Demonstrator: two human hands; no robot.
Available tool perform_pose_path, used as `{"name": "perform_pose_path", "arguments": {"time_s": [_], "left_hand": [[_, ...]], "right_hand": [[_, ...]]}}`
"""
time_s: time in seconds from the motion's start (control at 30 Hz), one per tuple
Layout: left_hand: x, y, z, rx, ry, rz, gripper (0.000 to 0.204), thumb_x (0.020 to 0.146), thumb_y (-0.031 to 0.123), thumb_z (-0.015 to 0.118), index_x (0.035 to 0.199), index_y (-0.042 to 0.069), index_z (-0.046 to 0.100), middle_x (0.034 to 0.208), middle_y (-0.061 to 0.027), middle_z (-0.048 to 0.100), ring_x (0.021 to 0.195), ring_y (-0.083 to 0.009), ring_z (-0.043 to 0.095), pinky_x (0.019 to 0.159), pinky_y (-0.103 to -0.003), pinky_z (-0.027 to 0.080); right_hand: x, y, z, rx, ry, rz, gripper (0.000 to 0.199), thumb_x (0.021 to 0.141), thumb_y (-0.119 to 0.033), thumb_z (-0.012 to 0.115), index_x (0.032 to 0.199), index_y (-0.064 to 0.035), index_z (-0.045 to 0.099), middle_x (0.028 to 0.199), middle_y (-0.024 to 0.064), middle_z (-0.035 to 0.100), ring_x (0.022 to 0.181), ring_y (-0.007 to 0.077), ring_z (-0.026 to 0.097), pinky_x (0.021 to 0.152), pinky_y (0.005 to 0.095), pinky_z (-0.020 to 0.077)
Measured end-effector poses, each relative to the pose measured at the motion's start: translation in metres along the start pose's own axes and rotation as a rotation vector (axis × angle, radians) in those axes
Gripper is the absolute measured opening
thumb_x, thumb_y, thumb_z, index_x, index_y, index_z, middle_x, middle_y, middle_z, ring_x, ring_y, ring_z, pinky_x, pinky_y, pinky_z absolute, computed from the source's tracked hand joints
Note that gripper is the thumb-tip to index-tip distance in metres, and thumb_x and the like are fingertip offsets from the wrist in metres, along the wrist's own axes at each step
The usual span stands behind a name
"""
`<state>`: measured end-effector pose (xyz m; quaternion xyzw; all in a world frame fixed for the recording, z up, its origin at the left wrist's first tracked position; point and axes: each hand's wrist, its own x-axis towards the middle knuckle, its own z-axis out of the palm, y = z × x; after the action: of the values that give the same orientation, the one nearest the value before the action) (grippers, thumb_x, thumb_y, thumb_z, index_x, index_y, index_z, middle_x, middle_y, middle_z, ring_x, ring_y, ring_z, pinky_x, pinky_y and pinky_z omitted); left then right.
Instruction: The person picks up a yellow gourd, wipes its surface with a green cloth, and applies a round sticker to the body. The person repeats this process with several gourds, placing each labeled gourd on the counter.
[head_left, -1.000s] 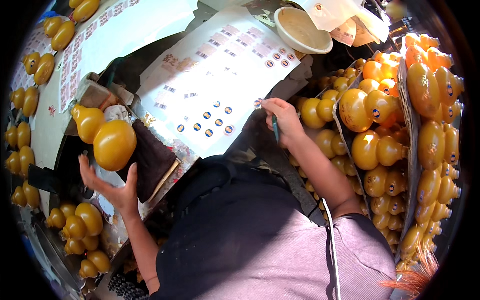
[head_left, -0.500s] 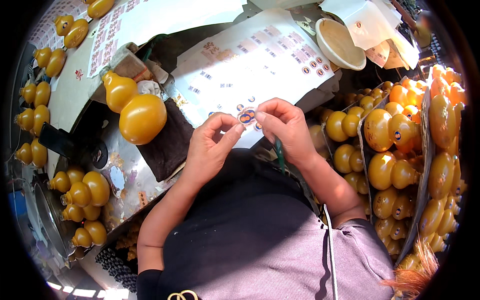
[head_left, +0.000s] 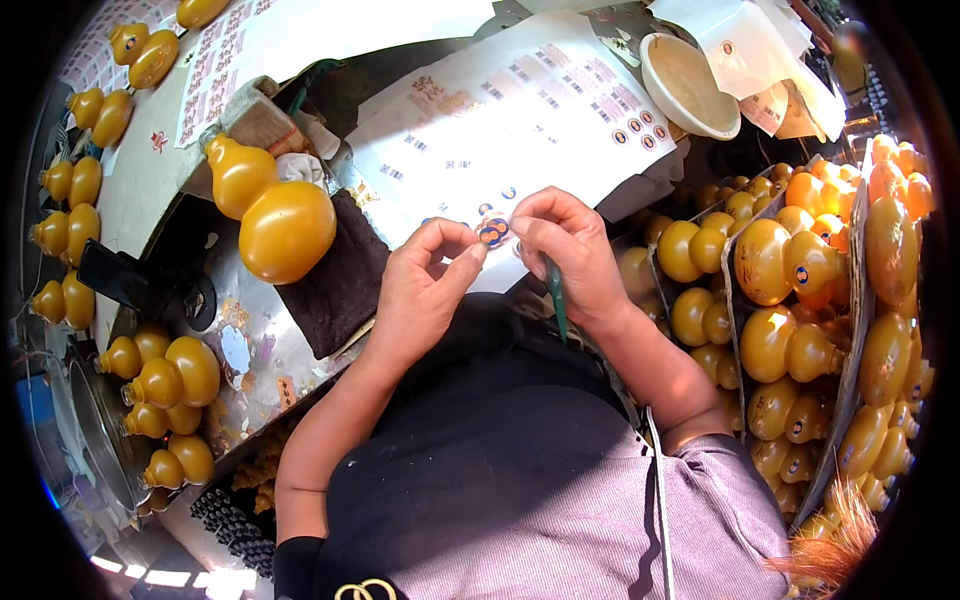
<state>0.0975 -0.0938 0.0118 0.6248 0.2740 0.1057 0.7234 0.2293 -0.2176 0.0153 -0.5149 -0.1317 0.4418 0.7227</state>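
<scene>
While the thumb and forefinger of the left hand [head_left: 428,285] are drawn nearly together at the left edge of a small round sticker [head_left: 494,232], the fingers of the right hand [head_left: 575,255] pinch its right edge. The sticker is held just over the lower part of a printed white sheet [head_left: 550,165]. A slim green tool [head_left: 556,300] sits in the right hand, pointing toward the body. Left of the hands, a large yellow gourd [head_left: 288,232] overlaps a dark cloth [head_left: 345,285] on the desk [head_left: 140,190]; contact is unclear. Beyond the sheet stands a pale bowl [head_left: 690,85]. Stacked yellow gourds [head_left: 765,262] fill the right side, separated by upright dividers [head_left: 852,290].
</scene>
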Motion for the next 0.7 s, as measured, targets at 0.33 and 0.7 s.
{"name": "perform_pose_path", "arguments": {"time_s": [0.33,0.7], "left_hand": [[-0.001,-0.003,-0.004,0.153,-0.017,0.069,0.007,0.087,0.008,0.064,0.09,0.003,0.06,0.085,-0.0014,0.059,0.074,-0.0096,0.057,0.063,-0.023,0.044],[0.0,0.004,-0.003,0.48,0.108,0.416,0.007,0.084,0.004,0.064,0.088,0.002,0.059,0.083,-0.0062,0.059,0.072,-0.0151,0.058,0.061,-0.027,0.045]], "right_hand": [[0.007,-0.008,0.0,-0.17,-0.037,0.073,0.007,0.088,-0.009,0.063,0.086,-0.002,0.061,0.065,-0.0021,0.053,0.051,0.0023,0.041,0.047,0.0172,0.0302],[0.009,-0.006,-0.006,-0.078,0.113,0.029,0.008,0.086,-0.009,0.066,0.083,-0.0016,0.064,0.069,-0.0018,0.059,0.056,0.0018,0.044,0.052,0.0176,0.0337]]}}
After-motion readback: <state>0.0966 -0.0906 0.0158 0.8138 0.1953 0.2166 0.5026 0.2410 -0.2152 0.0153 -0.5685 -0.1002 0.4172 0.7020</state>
